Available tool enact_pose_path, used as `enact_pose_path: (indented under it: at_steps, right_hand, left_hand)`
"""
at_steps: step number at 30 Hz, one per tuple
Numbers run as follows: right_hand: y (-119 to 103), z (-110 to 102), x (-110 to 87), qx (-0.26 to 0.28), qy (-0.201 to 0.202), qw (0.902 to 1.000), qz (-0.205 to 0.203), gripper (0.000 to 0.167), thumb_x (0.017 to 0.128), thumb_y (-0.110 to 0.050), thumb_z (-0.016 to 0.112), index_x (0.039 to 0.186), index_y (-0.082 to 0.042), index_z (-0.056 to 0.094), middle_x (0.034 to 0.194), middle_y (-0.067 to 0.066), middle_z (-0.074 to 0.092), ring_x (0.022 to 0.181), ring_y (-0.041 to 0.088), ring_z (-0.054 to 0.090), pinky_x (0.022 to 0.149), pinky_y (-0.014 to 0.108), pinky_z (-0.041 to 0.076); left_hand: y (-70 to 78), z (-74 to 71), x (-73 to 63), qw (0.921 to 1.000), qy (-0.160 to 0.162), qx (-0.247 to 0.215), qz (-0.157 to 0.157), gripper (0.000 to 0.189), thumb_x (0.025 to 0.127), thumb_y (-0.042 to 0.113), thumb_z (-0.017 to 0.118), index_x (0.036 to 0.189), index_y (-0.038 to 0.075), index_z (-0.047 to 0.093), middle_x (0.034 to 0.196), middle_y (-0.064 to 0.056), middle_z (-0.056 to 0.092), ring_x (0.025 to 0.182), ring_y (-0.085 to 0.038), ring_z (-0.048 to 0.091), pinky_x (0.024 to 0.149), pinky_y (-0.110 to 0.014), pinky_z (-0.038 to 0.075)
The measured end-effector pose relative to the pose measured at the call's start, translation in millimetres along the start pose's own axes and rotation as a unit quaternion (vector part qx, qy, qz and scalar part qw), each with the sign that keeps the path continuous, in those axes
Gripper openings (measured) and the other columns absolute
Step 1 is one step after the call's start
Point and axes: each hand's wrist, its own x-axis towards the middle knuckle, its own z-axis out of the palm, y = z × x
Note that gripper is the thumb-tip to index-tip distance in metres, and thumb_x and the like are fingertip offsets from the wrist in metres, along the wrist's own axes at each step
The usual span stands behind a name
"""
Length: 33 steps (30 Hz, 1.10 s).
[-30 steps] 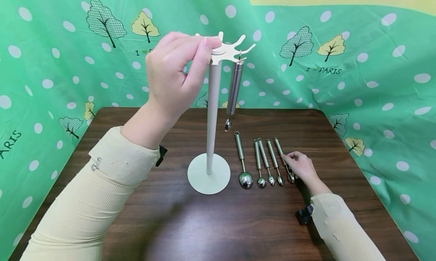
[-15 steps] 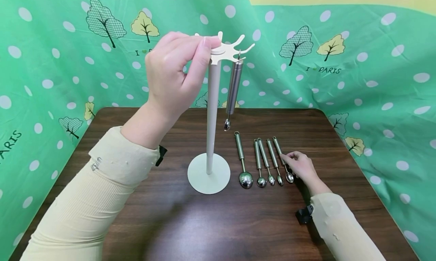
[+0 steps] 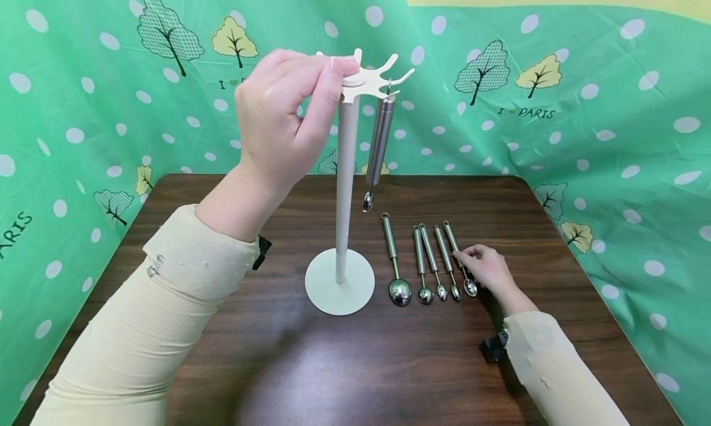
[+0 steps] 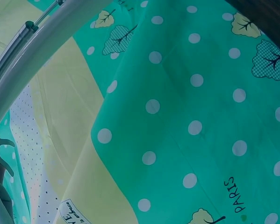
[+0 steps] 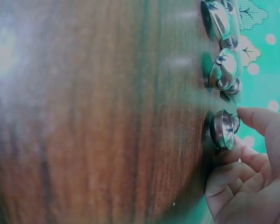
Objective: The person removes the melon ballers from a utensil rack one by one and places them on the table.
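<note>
My left hand (image 3: pixel 286 114) grips the top of a white utensil stand (image 3: pixel 345 185), thumb and fingers over its hub. One steel-handled utensil (image 3: pixel 379 142) with a small head hangs from a hook on the stand's right side. On the table, my right hand (image 3: pixel 489 268) pinches the rightmost melon baller (image 3: pixel 470 287) by its handle, its bowl facing up. The right wrist view shows thumb and fingertips beside that melon baller's head (image 5: pixel 224 129). Left of it lie several similar scoops, among them a melon baller (image 3: pixel 426 295) with a small hole in its bowl.
A larger steel scoop (image 3: pixel 400 291) lies nearest the stand's round base (image 3: pixel 322 296). The dark wooden table (image 3: pixel 355 376) ends at a green dotted cloth (image 3: pixel 444 160) behind and at the sides. The left wrist view mostly shows this cloth.
The rightmost melon baller has rolled in my right fingers so its bowl now faces up, and it has shifted slightly left. My left hand keeps its hold on the stand.
</note>
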Motion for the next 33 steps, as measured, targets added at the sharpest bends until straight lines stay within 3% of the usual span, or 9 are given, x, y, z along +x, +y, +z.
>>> enact_pose_path:
  at_steps: [3,8,13,21,29,33]
  right_hand:
    - [-2.0,0.8,0.9,-0.022,0.008,0.9997,-0.011,0.05,0.095,-0.043,0.057,0.109,0.005,0.065,0.103,0.022,0.068,0.087,0.028,0.061,0.072,0.035,0.049]
    - [-3.2,0.9,2.8,-0.018,0.004,0.9998,-0.011,0.044,0.094,-0.037,0.058,0.105,0.006,0.065,0.087,0.015,0.068,0.066,0.018,0.06,0.062,0.029,0.047]
    - [-3.0,1.1,2.5,0.007,0.0,1.0,0.006,0.046,0.095,-0.037,0.057,0.109,0.007,0.062,0.089,0.016,0.067,0.053,0.013,0.059,0.055,0.029,0.05]
    - [-2.8,0.9,2.4,0.004,0.012,0.9996,0.025,0.045,0.093,-0.038,0.057,0.108,0.005,0.061,0.085,0.014,0.065,0.053,0.014,0.058,0.053,0.029,0.049]
    - [-2.5,-1.1,-0.1,0.001,0.015,0.9997,0.018,0.053,0.094,-0.045,0.057,0.114,0.004,0.06,0.091,0.016,0.063,0.059,0.016,0.058,0.056,0.029,0.047]
    - [-7.3,-6.3,-2.4,0.004,0.04,0.9992,-0.003,0.055,0.096,-0.047,0.055,0.116,0.004,0.059,0.09,0.015,0.061,0.06,0.016,0.057,0.055,0.029,0.047]
  left_hand:
    - [-0.1,0.1,0.3,1.0,0.0,-0.003,-0.001,0.028,0.092,0.011,0.053,0.085,0.008,0.08,0.087,-0.001,0.079,0.072,-0.023,0.065,0.066,-0.029,0.048]
    - [0.1,-0.6,0.7,1.0,-0.002,-0.001,-0.002,0.028,0.092,0.011,0.053,0.085,0.008,0.08,0.088,-0.001,0.079,0.073,-0.023,0.065,0.067,-0.03,0.048]
    - [0.4,-1.1,1.2,1.0,-0.005,-0.001,-0.002,0.028,0.092,0.011,0.053,0.086,0.008,0.081,0.089,-0.001,0.079,0.074,-0.023,0.066,0.068,-0.03,0.049]
    - [0.8,-2.1,1.4,1.0,-0.009,0.0,-0.003,0.027,0.093,0.011,0.054,0.088,0.008,0.081,0.089,-0.002,0.079,0.075,-0.023,0.066,0.07,-0.03,0.051]
    - [1.0,-2.6,1.4,1.0,-0.008,0.001,0.001,0.027,0.093,0.01,0.054,0.089,0.008,0.081,0.087,-0.003,0.078,0.074,-0.024,0.065,0.069,-0.031,0.051]
    - [0.9,-2.7,1.5,0.9999,-0.005,-0.007,0.006,0.027,0.092,0.01,0.054,0.087,0.007,0.08,0.089,-0.003,0.079,0.074,-0.024,0.066,0.07,-0.03,0.051]
